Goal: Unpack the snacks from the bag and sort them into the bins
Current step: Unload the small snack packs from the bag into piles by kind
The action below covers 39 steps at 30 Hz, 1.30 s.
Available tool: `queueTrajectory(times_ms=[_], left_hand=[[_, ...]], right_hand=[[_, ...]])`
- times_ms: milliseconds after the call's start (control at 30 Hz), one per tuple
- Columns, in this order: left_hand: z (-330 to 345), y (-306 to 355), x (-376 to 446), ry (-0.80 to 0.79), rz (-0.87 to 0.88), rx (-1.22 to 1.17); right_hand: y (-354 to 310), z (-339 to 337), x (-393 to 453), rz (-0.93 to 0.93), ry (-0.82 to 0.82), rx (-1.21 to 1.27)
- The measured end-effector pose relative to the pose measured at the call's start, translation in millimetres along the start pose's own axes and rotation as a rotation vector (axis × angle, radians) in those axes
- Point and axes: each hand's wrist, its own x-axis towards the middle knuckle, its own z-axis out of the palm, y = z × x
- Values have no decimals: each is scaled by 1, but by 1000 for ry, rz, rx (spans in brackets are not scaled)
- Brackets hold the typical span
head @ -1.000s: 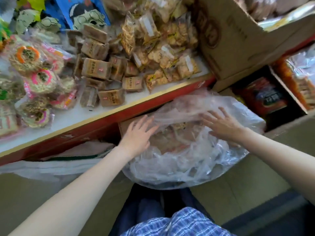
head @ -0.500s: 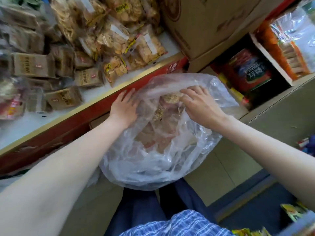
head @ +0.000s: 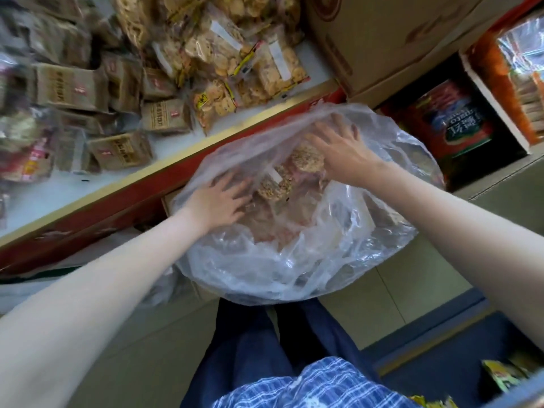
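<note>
Bag [head: 294,260] mouth faces up | left hand [head: 219,201] grip: fingers spread flat inside | right hand [head: 338,151] grip: unclear

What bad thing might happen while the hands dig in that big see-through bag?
1. The thin clear plastic bag bulges out past the shelf edge with both hands inside; it might tear or slide off, spilling everything.
2. The right hand and left hand press round crumbly snack packs; a hard grip might crush them.
3. The white shelf is already piled with brown snack packets, so new ones may slip off.
</note>
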Motion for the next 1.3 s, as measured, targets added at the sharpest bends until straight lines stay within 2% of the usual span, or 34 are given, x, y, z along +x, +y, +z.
queueTrajectory(times_ms=[33,100,133,233,300,367,433,467,533,600,633,733,833,933,1000,1067,1133,1200,1300], left_hand=[[-2,-12,0,-40,-32,-6],[-5,-32,-8,8,-19,-24],[-6,-36,-13,85,28,-24],[5,-39,-23,460,235,55],[10,-30,-27,511,234,43],[12,-19,-22,565,141,19],[7,-10,-18,542,10,-1],[4,-8,-16,495,-68,-21],[0,-7,-11,318,-185,-59],[-3,-5,-4,126,-226,-120],[-6,-4,0,81,-209,-170],[-8,-3,10,38,-154,-256],[-10,-2,4,-10,-186,-268],[-12,-4,-2,-51,-241,-248],[-13,-5,-7,-37,-267,-264],[-10,-3,-16,66,-235,-288],[-2,4,-27,152,-181,-279],[11,12,-40,146,-196,-300],[30,21,-60,56,-257,-311]], right_hand=[[8,-1,1,25,-16,-6],[31,0,4,81,-46,3],[42,0,6,101,-67,9],[46,-3,3,105,-93,-24],[21,-6,-10,75,29,-94],[-13,-4,-27,33,203,-127],[-44,8,-38,-23,313,-75],[-57,17,-38,-54,272,-42],[-74,33,-29,-49,87,80],[-81,50,-11,81,-24,218],[-83,56,-3,161,-43,279],[-93,72,11,277,-22,361],[-101,81,7,282,-76,295],[-97,89,-11,326,-198,143],[-94,93,-24,358,-177,115],[-96,89,-25,320,0,153],[-99,87,-14,181,100,159],[-103,90,1,81,11,139],[-108,100,4,94,-110,37]])
